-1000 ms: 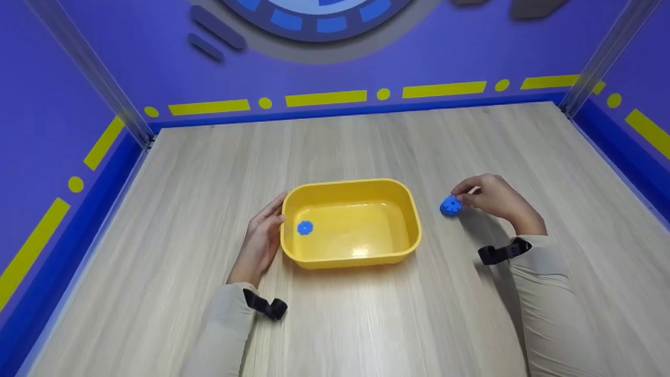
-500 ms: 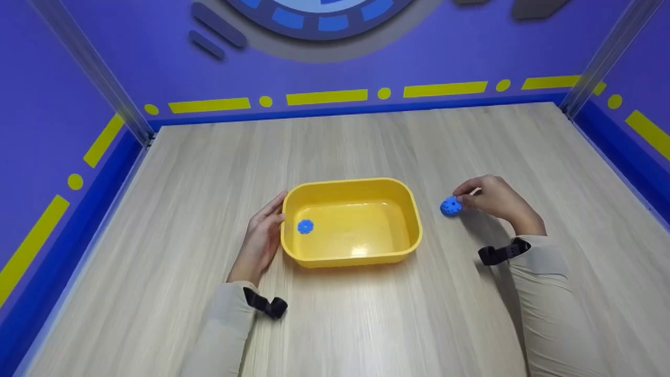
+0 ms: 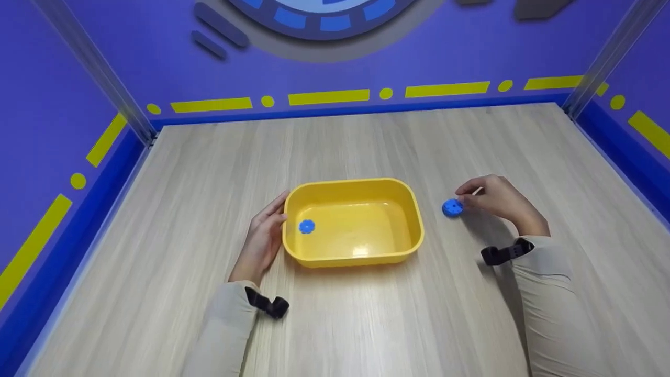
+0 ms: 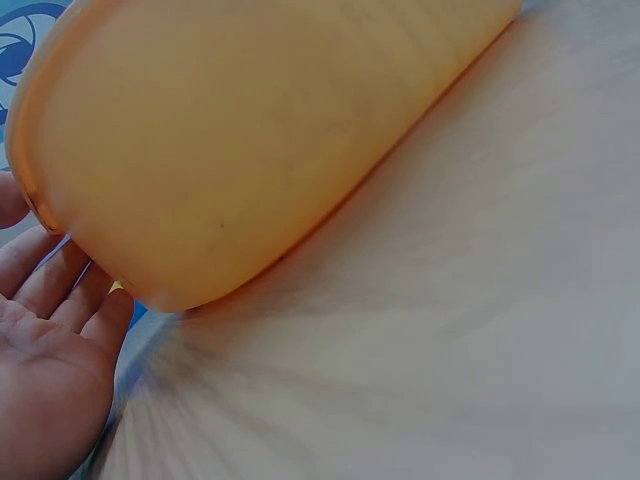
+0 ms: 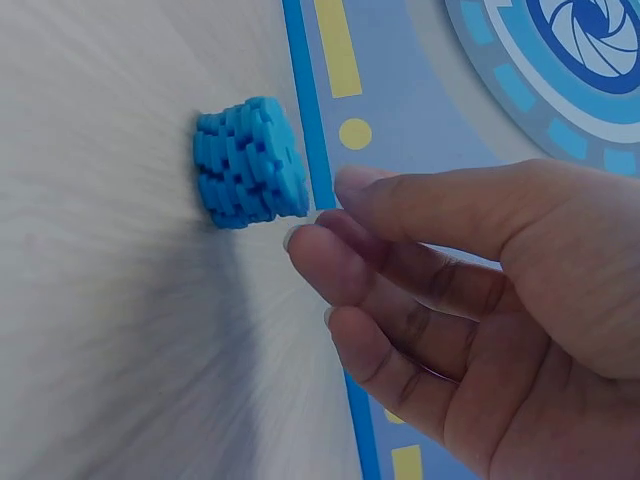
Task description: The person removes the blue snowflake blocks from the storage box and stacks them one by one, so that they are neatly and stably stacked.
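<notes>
My left hand (image 3: 261, 233) rests against the left end of a yellow plastic basin (image 3: 353, 259), its thumb at the rim. In the left wrist view the fingers (image 4: 55, 275) lie nearly straight along the basin's outer wall (image 4: 230, 170). Inside the basin, near its left end, lies a blue snowflake disc (image 3: 306, 226). To the basin's right stands a short stack of blue snowflake discs (image 3: 452, 208) on the table. My right hand (image 3: 494, 196) hovers beside this stack (image 5: 250, 165), fingers loosely bent, thumb and index fingertips right at its top edge and nothing between them.
A light wood-grain table (image 3: 335, 324) lies under everything. Blue-purple panels with yellow dashes (image 3: 328, 97) enclose its back and sides. A black wrist camera (image 3: 272, 306) sits on the left sleeve, another black camera (image 3: 494, 255) on the right.
The top blue disc, which looked offset and tilted earlier, now sits level on the stack, with the right fingertips off it. The left hand and the basin stay in place.
</notes>
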A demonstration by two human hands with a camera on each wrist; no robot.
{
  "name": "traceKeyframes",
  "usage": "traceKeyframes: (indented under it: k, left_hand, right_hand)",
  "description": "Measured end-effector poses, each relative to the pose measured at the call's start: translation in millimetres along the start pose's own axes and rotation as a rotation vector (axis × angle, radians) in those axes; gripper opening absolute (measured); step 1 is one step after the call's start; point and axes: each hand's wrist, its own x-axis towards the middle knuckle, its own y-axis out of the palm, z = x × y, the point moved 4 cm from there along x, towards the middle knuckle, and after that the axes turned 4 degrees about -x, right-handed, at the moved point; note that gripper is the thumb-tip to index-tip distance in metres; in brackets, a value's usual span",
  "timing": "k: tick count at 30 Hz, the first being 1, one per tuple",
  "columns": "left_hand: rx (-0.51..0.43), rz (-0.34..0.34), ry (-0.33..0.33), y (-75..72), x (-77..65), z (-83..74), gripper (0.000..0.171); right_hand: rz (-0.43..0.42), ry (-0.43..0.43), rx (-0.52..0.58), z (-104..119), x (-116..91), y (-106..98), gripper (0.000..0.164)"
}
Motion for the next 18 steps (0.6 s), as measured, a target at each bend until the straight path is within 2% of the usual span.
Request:
traceKeyframes:
  k: [8,18]
  left_hand:
    - [0.003,0.006,-0.009,1.2,1.0,1.0,0.057]
    - [0.002,-0.004,-0.01,0.6,-0.4,0.5,0.057]
  right_hand:
    - [-0.013,-0.018,0.016,10,-1,-5,0.026]
    - [0.014,-0.084,0.009,44,8,-12,0.028]
